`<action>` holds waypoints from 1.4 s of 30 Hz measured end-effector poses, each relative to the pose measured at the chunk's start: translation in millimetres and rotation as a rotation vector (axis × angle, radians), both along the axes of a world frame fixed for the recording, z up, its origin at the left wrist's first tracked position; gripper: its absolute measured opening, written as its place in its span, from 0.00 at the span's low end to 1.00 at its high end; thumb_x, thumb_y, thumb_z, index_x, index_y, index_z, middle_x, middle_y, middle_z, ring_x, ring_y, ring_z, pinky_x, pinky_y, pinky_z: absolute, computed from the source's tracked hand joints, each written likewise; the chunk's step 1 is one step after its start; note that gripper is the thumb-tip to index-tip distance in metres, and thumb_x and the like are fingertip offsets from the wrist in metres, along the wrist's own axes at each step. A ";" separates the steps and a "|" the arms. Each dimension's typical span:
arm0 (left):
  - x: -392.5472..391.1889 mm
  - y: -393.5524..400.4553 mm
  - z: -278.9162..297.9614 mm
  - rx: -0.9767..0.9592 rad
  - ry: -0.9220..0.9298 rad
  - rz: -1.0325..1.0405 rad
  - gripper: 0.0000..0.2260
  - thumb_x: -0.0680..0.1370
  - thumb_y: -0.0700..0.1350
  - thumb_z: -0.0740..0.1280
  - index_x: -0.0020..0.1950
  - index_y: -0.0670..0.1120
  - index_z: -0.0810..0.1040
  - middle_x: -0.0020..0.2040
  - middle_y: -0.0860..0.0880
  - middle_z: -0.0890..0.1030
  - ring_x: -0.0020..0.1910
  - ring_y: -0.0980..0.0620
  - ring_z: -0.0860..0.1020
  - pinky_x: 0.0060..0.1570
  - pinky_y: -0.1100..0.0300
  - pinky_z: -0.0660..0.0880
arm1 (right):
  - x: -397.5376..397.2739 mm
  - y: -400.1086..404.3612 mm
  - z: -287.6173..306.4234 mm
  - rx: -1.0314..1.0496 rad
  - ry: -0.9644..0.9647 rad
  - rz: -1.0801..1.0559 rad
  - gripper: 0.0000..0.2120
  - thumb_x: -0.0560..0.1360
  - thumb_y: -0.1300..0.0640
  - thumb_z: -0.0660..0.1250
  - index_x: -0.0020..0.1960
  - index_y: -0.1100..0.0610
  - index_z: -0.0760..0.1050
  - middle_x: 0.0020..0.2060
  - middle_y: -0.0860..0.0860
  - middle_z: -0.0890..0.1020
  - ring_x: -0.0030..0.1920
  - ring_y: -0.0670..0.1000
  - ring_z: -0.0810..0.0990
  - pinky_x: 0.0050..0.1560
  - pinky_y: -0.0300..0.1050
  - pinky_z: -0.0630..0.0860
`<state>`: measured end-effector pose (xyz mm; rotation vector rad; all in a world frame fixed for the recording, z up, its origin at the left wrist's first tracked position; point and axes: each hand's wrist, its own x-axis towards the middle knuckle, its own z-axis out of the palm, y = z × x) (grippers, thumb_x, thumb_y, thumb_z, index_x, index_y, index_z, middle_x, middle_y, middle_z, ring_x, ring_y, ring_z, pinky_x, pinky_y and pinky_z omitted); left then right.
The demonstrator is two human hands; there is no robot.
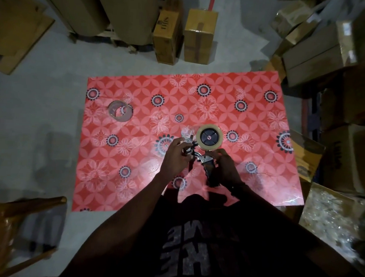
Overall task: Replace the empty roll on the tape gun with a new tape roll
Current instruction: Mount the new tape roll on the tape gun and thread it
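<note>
The tape gun [203, 160] is held just above the red flowered table [262, 121], near its front middle. A full tan tape roll [208, 148] sits on the gun's black hub. My right hand [225, 161] grips the gun by its black handle. My left hand [175, 157] pinches the metal front end of the gun, by the roller and blade. The empty roll core [120, 111], a thin pale ring, lies flat on the table at the far left.
Cardboard boxes [199, 34] stand on the floor beyond the table, and more are stacked along the right side [319, 52]. A box of clear plastic scraps [331, 214] sits at the right front corner. A wooden chair [27, 225] stands at the lower left.
</note>
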<state>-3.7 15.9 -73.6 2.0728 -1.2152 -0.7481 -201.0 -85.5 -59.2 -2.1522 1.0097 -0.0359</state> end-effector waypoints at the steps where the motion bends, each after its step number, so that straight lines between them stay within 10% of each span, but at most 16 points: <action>1: -0.5 6.8 -2.1 -0.022 -0.015 -0.019 0.17 0.75 0.41 0.77 0.63 0.47 0.83 0.70 0.45 0.73 0.65 0.56 0.73 0.60 0.79 0.67 | 1.0 0.3 -0.1 -0.001 0.002 -0.001 0.21 0.74 0.58 0.75 0.66 0.52 0.82 0.58 0.55 0.78 0.51 0.54 0.81 0.50 0.42 0.77; 6: -7.5 20.9 -0.8 0.009 0.008 -0.071 0.14 0.78 0.43 0.74 0.63 0.46 0.84 0.75 0.45 0.68 0.54 0.56 0.77 0.52 0.83 0.66 | 2.3 -1.6 -0.8 0.005 0.001 -0.017 0.18 0.73 0.60 0.76 0.63 0.53 0.83 0.58 0.58 0.79 0.52 0.59 0.83 0.53 0.55 0.81; 11: -11.5 21.0 4.4 0.022 0.025 -0.049 0.14 0.77 0.40 0.74 0.63 0.45 0.84 0.77 0.43 0.66 0.62 0.56 0.76 0.61 0.68 0.71 | 4.1 -2.8 -2.1 -0.003 0.022 0.015 0.18 0.75 0.62 0.75 0.64 0.55 0.82 0.59 0.59 0.78 0.50 0.59 0.83 0.52 0.51 0.81; 17: -14.3 23.9 3.7 0.039 0.009 -0.072 0.18 0.75 0.34 0.71 0.63 0.47 0.83 0.81 0.44 0.62 0.59 0.50 0.80 0.45 0.79 0.70 | 4.9 -3.6 -2.0 -0.022 0.002 0.048 0.18 0.74 0.63 0.75 0.63 0.58 0.82 0.55 0.60 0.78 0.51 0.61 0.82 0.49 0.50 0.79; 23: -11.1 21.9 7.0 0.055 0.012 -0.073 0.14 0.71 0.34 0.72 0.55 0.45 0.84 0.80 0.43 0.63 0.71 0.55 0.70 0.60 0.61 0.76 | 7.6 -7.9 -3.3 -0.048 0.037 0.102 0.16 0.74 0.64 0.75 0.62 0.65 0.82 0.56 0.64 0.79 0.50 0.65 0.83 0.49 0.53 0.79; 27: -16.5 27.4 0.9 0.209 0.040 -0.064 0.24 0.73 0.38 0.75 0.69 0.41 0.79 0.82 0.46 0.62 0.78 0.45 0.67 0.75 0.49 0.69 | 8.6 -8.6 -0.7 -0.067 0.046 0.118 0.16 0.76 0.57 0.74 0.60 0.64 0.82 0.54 0.64 0.79 0.48 0.66 0.84 0.47 0.54 0.80; 32: -21.9 26.3 -2.7 0.059 0.031 0.061 0.17 0.72 0.34 0.71 0.60 0.45 0.80 0.68 0.40 0.75 0.64 0.41 0.78 0.51 0.61 0.79 | -0.5 -9.9 5.6 -0.117 0.019 0.144 0.19 0.72 0.60 0.75 0.62 0.62 0.82 0.55 0.62 0.81 0.47 0.63 0.85 0.43 0.50 0.80; 37: -24.7 6.8 8.8 0.000 -0.009 0.304 0.18 0.77 0.42 0.74 0.65 0.41 0.75 0.62 0.43 0.75 0.54 0.50 0.75 0.52 0.56 0.75 | 8.7 -43.8 26.3 -0.148 -0.132 -0.215 0.23 0.72 0.61 0.75 0.66 0.57 0.78 0.58 0.56 0.82 0.50 0.54 0.83 0.44 0.46 0.83; 42: -35.0 -10.3 5.9 0.056 -0.008 0.378 0.22 0.74 0.41 0.77 0.66 0.45 0.76 0.59 0.46 0.76 0.54 0.46 0.79 0.52 0.48 0.79 | 33.8 -71.8 25.9 -0.056 0.025 -0.077 0.38 0.66 0.48 0.80 0.73 0.59 0.75 0.65 0.62 0.76 0.62 0.62 0.78 0.60 0.52 0.75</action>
